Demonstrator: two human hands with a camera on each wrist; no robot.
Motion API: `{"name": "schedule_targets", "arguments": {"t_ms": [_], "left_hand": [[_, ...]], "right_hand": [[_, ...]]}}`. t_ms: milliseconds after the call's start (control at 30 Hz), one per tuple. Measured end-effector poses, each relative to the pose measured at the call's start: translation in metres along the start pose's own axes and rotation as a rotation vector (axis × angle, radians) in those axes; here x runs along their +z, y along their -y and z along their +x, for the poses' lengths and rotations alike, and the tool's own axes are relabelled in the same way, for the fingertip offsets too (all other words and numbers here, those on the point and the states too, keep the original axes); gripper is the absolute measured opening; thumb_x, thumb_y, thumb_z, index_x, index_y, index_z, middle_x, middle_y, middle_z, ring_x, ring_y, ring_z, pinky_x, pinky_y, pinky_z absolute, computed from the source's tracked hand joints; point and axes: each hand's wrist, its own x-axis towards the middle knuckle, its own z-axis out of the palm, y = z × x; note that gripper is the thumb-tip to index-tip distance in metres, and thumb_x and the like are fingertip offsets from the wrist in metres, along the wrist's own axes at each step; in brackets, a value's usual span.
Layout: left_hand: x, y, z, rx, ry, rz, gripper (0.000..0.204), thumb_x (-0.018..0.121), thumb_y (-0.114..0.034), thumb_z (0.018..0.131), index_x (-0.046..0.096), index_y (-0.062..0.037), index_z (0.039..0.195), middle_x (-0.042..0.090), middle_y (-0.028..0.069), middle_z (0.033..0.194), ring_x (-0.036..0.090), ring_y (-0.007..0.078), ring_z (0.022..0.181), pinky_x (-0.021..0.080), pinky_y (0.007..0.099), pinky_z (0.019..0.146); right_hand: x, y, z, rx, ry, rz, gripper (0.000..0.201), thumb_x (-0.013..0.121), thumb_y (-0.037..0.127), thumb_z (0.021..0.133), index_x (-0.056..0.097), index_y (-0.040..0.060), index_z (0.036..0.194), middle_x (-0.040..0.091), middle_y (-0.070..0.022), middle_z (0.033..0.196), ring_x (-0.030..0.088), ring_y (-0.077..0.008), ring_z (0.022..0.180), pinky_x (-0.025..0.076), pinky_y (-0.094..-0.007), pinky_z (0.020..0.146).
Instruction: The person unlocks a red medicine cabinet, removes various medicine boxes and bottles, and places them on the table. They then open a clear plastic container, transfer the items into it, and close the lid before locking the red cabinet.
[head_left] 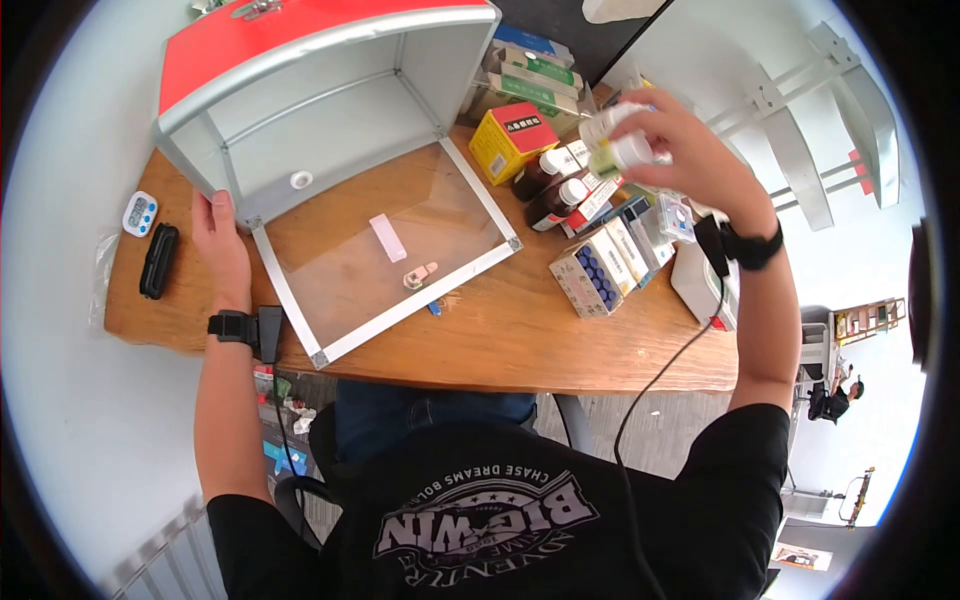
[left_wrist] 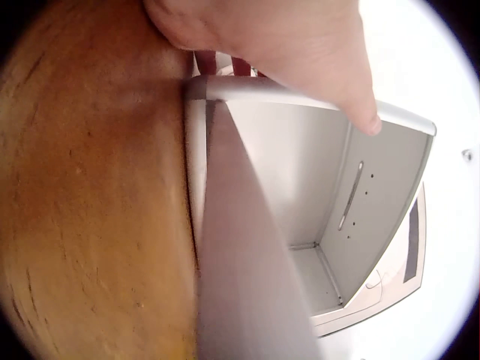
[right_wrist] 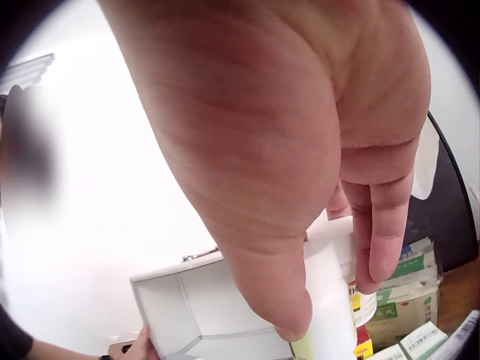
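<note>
A red and silver metal case [head_left: 310,42] stands with its opening toward me, its clear framed door [head_left: 345,290] lowered flat on the table. My left hand [head_left: 218,240] grips the case's left side at the lower corner; in the left wrist view the thumb [left_wrist: 367,112] lies over the rim. My right hand [head_left: 690,150] holds two white-capped plastic bottles [head_left: 630,155] in the air above the medicine packs. One bottle [right_wrist: 330,300] is between thumb and fingers; the second bottle [right_wrist: 365,307] is partly hidden behind it. A small white roll [head_left: 301,180] sits inside the case.
Right of the case stand a yellow-red box [head_left: 512,142], brown bottles [head_left: 556,204], a carton of blue-capped vials [head_left: 590,280] and stacked green-white boxes [head_left: 540,80]. A pink strip [head_left: 388,238] lies over the door. A timer [head_left: 140,213] and black case [head_left: 159,261] lie at left.
</note>
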Motion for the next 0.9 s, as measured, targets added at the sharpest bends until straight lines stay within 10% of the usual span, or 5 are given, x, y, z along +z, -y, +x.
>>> {"name": "schedule_targets", "arguments": {"t_ms": [300, 600, 700, 900], "left_hand": [[0.007, -0.017, -0.004, -0.004, -0.002, 0.047, 0.049, 0.049, -0.035, 0.114, 0.056, 0.0068, 0.139, 0.065, 0.0111, 0.130, 0.056, 0.0200, 0.117, 0.043, 0.0335, 0.105], [0.007, -0.017, -0.004, -0.035, 0.009, 0.028, 0.052, 0.053, -0.028, 0.112, 0.050, 0.0070, 0.150, 0.061, 0.0147, 0.143, 0.055, 0.0222, 0.131, 0.040, 0.0345, 0.114], [0.004, -0.011, -0.003, 0.034, -0.014, 0.128, 0.044, 0.050, -0.033, 0.113, 0.059, 0.0058, 0.133, 0.066, 0.0109, 0.124, 0.057, 0.0201, 0.114, 0.045, 0.0342, 0.103], [0.011, -0.023, -0.004, 0.020, 0.061, 0.016, 0.053, 0.054, -0.027, 0.112, 0.047, 0.0066, 0.152, 0.059, 0.0142, 0.145, 0.055, 0.0221, 0.133, 0.040, 0.0348, 0.114]], "right_hand": [[0.075, 0.054, -0.041, -0.199, 0.215, 0.135, 0.044, 0.086, 0.006, 0.079, 0.070, 0.0106, 0.119, 0.050, -0.0149, 0.149, 0.065, -0.0351, 0.120, 0.056, -0.0429, 0.099], [0.136, 0.027, -0.018, -0.312, 0.058, -0.286, 0.023, 0.069, 0.008, 0.087, 0.067, 0.0059, 0.109, 0.054, -0.0182, 0.134, 0.067, -0.0324, 0.098, 0.059, -0.0428, 0.084], [0.121, 0.059, -0.016, -0.289, -0.008, -0.393, 0.030, 0.071, 0.007, 0.084, 0.067, 0.0096, 0.114, 0.053, -0.0165, 0.139, 0.066, -0.0294, 0.099, 0.059, -0.0395, 0.083], [0.146, 0.134, 0.077, -0.558, -0.176, -0.128, 0.017, 0.070, 0.010, 0.086, 0.068, 0.0052, 0.102, 0.069, -0.0124, 0.114, 0.068, -0.0316, 0.103, 0.059, -0.0403, 0.084]]}}
